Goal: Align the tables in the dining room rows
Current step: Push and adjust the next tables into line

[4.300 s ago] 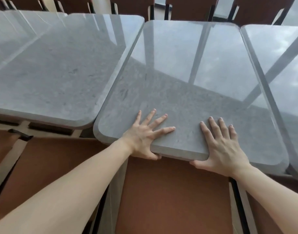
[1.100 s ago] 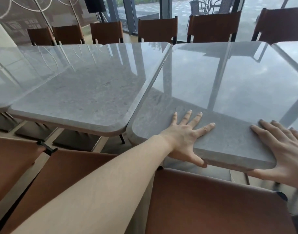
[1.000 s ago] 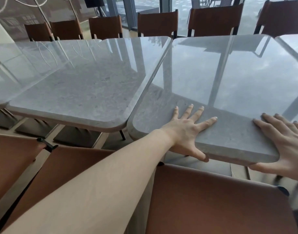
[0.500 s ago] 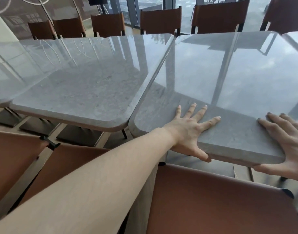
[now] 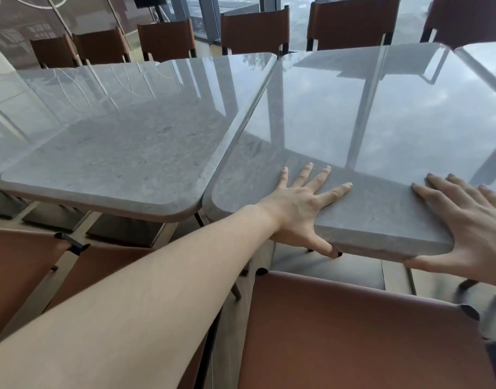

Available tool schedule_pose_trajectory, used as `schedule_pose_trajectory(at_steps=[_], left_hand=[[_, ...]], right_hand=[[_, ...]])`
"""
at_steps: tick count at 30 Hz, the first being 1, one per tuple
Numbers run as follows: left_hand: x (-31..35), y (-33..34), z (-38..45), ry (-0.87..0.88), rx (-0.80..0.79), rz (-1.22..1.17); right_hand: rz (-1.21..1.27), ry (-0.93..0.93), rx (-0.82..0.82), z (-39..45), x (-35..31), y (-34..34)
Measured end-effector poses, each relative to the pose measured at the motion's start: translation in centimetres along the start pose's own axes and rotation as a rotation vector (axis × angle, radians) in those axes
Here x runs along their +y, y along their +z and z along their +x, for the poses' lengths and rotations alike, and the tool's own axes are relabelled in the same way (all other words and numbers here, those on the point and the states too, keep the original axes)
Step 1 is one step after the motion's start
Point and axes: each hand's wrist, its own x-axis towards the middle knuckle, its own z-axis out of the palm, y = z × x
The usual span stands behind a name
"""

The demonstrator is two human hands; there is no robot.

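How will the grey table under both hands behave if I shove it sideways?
Probably heavy: the grey table has a thick stone-like slab. It should move stiffly as one piece. Its glossy top may let flat palms slip, so the left hand and right hand hooking thumbs under the edge likely helps.

Place: dining room
Signs: grey stone tables in a row, brown chairs lined opposite, glass front
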Motion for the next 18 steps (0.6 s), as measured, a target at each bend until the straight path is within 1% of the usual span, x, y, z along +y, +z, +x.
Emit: schedule_pose_trajectory(at_steps=[11, 16, 18], left_hand=[[-0.1, 0.4, 0.2, -0.002, 0.007, 0.000], [-0.1, 0.4, 0.2, -0.002, 0.020, -0.014], [-0.1, 0.5, 0.1, -0.005, 0.027, -0.021]], right_hand=[[0.004, 0.004, -0.007, -0.1, -0.2, -0.2], [-0.008, 0.005, -0.100, -0.8, -1.2, -2.0], [-0.014, -0.002, -0.108, -0.9, -1.5, -2.4]])
